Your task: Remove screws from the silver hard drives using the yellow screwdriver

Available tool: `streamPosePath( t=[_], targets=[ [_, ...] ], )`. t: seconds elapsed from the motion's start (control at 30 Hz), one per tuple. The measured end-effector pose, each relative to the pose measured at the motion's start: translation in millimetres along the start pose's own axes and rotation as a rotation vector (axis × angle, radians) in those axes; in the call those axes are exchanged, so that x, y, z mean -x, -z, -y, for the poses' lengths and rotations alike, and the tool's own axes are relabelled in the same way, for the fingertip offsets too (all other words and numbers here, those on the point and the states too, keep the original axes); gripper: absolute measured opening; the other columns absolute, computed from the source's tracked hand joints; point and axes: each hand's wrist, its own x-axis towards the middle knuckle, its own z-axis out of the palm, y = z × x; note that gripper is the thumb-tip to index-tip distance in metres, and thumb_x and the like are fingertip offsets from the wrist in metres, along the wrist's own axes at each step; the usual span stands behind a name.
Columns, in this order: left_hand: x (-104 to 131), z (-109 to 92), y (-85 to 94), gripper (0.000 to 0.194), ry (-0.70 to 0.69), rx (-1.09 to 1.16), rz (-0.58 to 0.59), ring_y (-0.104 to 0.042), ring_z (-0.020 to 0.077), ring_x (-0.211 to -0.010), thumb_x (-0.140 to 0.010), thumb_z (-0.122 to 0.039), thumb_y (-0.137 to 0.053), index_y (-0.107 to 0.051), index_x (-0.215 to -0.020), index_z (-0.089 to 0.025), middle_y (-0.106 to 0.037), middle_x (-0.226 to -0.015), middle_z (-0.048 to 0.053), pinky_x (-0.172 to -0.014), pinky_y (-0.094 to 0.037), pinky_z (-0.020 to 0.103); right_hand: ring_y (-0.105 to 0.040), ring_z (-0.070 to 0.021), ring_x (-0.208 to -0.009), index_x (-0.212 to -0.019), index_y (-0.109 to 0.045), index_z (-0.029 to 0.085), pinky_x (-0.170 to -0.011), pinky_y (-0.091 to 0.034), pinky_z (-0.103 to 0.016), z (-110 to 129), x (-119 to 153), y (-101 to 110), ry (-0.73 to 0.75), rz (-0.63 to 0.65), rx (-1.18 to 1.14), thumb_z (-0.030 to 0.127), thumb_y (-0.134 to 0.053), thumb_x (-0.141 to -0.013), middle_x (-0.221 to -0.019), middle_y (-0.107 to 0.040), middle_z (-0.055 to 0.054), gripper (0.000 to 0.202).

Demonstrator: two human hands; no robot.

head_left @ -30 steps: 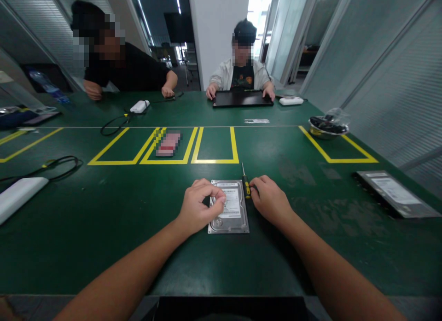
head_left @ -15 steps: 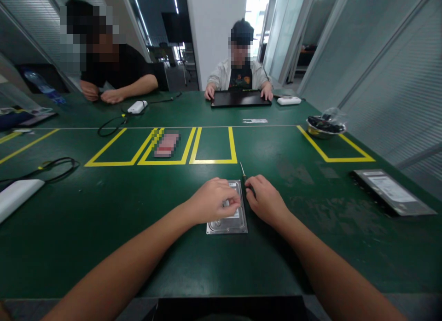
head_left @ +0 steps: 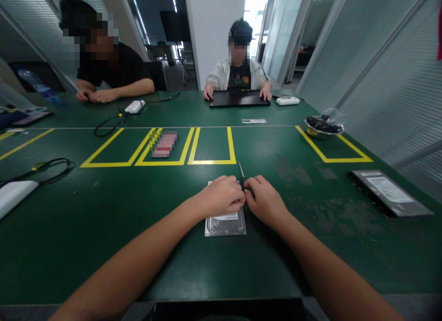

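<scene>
Evidently, the screwdriver [head_left: 243,179] lies beside the right fingertips [head_left: 247,183].

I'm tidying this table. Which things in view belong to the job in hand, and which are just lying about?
Seemingly in use:
hard drive, beneath the left hand
screwdriver, by the right hand

Apparently just lying about:
labelled metal unit, at right
bowl of dark items
pink pixelated item
plastic bottle
</scene>
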Motion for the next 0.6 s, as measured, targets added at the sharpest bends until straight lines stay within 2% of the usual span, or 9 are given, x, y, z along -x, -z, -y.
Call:
streamPosePath(
  t=[0.4,0.6],
  targets=[
    [-2.6,-0.8,-0.8,0.019,-0.028,-0.025,-0.046,-0.054,0.0188,-0.078,-0.086,-0.022,-0.058,-0.070,-0.072,-0.022,-0.068,-0.076,0.002,-0.075,-0.040,0.033,-0.055,-0.0195,-0.091,-0.094,-0.060,0.020,-0.078,-0.040,-0.029,0.2,-1.9,1.7,-0.005,-0.003,0.001,0.022,-0.049,-0.091,-0.096,-0.058,-0.007,0.012],
    [-5.0,-3.2,3.7,0.017,0.074,0.014,0.012,-0.056,0.0210,-0.080,-0.082,-0.020,-0.062,-0.071,-0.069,-0.023,-0.068,-0.073,0.001,-0.070,-0.036,0.033,-0.056,-0.0190,-0.091,-0.095,-0.060,0.020,-0.077,-0.040,-0.028,-0.4,-1.8,1.4,-0.008,0.002,0.003,0.022,-0.050,-0.091,-0.096,-0.058,-0.007,0.011]
  ],
)
